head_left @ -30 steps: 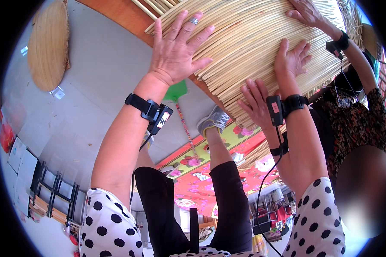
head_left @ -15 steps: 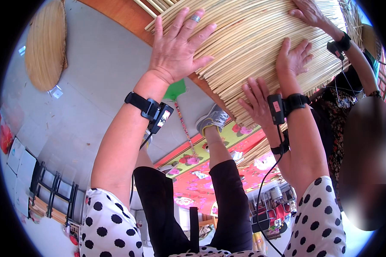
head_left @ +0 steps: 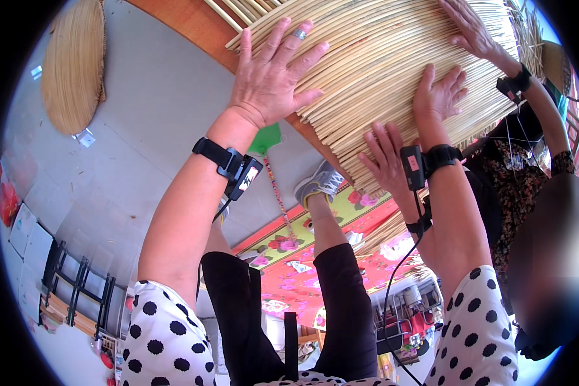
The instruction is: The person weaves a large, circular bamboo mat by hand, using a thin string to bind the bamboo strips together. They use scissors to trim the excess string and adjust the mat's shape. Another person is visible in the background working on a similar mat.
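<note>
A wide layer of pale straw-coloured reed stalks (head_left: 367, 58) lies side by side on an orange wooden table. My left hand (head_left: 273, 74), with a ring on one finger, rests flat with fingers spread on the stalks' left end. My right hand (head_left: 437, 96) lies on the stalks farther right, palm down, fingers stretched out. Neither hand grips anything. A co-worker's hand (head_left: 386, 157) is flat on the near edge of the layer, partly behind my right wrist. Another co-worker's hand (head_left: 475, 32) touches the stalks at the far right.
The orange table edge (head_left: 186, 26) runs diagonally at the upper left. A finished-looking oval reed panel (head_left: 75, 67) stands at the far left. Below are a green fly swatter (head_left: 266, 138), a red floral cloth (head_left: 302, 280) and black-framed stools (head_left: 77, 289). The co-worker (head_left: 495, 167) is close at right.
The whole view has shifted slightly. The co-worker's far hand has slid a little down and right and now lies flatter. My hands stay spread on the stalks.
</note>
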Demonstrator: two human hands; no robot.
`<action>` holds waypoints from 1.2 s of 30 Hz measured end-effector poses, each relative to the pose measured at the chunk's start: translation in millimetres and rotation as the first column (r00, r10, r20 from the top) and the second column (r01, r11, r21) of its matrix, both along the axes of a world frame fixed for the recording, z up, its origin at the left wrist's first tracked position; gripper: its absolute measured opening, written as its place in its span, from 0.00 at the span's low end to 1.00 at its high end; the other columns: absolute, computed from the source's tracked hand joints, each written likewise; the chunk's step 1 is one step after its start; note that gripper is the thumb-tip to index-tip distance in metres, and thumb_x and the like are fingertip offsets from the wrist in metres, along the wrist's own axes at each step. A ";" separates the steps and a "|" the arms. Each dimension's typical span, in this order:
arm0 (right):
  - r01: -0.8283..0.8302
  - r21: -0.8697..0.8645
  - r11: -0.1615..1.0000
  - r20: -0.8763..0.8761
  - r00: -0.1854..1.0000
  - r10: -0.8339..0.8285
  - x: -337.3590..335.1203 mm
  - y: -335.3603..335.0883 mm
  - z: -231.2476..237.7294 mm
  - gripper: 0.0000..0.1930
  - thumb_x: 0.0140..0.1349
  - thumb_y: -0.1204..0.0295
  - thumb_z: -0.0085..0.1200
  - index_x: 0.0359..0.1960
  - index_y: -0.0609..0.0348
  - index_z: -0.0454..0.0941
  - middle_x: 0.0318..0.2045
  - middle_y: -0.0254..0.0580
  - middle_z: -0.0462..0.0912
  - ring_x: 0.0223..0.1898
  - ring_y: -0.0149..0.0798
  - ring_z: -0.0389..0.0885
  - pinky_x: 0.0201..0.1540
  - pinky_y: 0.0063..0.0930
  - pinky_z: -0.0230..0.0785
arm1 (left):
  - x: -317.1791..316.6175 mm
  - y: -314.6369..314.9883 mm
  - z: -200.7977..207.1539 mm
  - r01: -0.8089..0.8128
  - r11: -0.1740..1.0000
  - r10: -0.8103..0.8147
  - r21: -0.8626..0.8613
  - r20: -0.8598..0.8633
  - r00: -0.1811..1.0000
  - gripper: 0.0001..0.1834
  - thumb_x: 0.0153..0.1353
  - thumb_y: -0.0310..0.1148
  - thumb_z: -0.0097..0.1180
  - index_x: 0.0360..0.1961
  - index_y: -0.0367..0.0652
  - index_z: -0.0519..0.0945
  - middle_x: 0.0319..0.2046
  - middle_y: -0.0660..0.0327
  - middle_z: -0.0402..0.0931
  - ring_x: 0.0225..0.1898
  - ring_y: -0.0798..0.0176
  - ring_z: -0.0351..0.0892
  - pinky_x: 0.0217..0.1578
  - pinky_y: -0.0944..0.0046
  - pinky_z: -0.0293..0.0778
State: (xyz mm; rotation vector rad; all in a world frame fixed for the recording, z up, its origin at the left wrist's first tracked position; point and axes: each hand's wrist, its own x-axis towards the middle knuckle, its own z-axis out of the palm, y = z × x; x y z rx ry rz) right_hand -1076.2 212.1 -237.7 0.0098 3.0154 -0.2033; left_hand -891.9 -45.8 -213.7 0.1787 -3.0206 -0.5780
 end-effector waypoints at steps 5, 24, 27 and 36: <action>0.008 0.003 1.000 0.005 1.000 -0.008 0.5 -3.5 1.4 0.46 0.62 0.37 0.39 0.73 0.53 0.44 0.75 0.45 0.42 0.74 0.61 0.34 0.67 0.71 0.30 | 0.1 -0.7 6.7 -0.001 1.000 0.002 -0.029 0.041 0.999 0.40 0.51 0.60 0.61 0.67 0.75 0.63 0.72 0.71 0.50 0.73 0.57 0.45 0.64 0.25 0.44; -0.023 0.011 1.000 -0.035 0.999 0.024 0.3 1.7 -1.3 0.45 0.63 0.36 0.36 0.74 0.50 0.45 0.75 0.46 0.41 0.74 0.60 0.34 0.68 0.69 0.29 | -19.6 35.9 -6.5 0.122 0.991 -0.117 -0.061 0.080 0.990 0.47 0.45 0.71 0.56 0.68 0.80 0.59 0.74 0.67 0.44 0.75 0.51 0.34 0.61 0.20 0.39; -0.021 0.049 0.999 -0.015 1.000 0.022 1.6 -3.0 -0.8 0.42 0.64 0.38 0.36 0.74 0.48 0.45 0.75 0.46 0.41 0.74 0.60 0.34 0.68 0.70 0.32 | -20.2 33.3 -2.8 0.126 0.990 -0.117 -0.060 0.138 0.984 0.48 0.44 0.72 0.56 0.69 0.80 0.58 0.74 0.66 0.42 0.75 0.50 0.32 0.61 0.19 0.36; -0.195 -0.076 0.978 -0.049 0.980 0.192 25.9 -47.8 14.4 0.38 0.66 0.45 0.41 0.73 0.45 0.47 0.75 0.43 0.42 0.74 0.60 0.36 0.67 0.71 0.34 | -21.8 30.7 -1.0 0.106 0.994 -0.107 0.010 0.133 0.985 0.49 0.44 0.71 0.58 0.69 0.77 0.58 0.74 0.65 0.39 0.75 0.49 0.30 0.61 0.19 0.34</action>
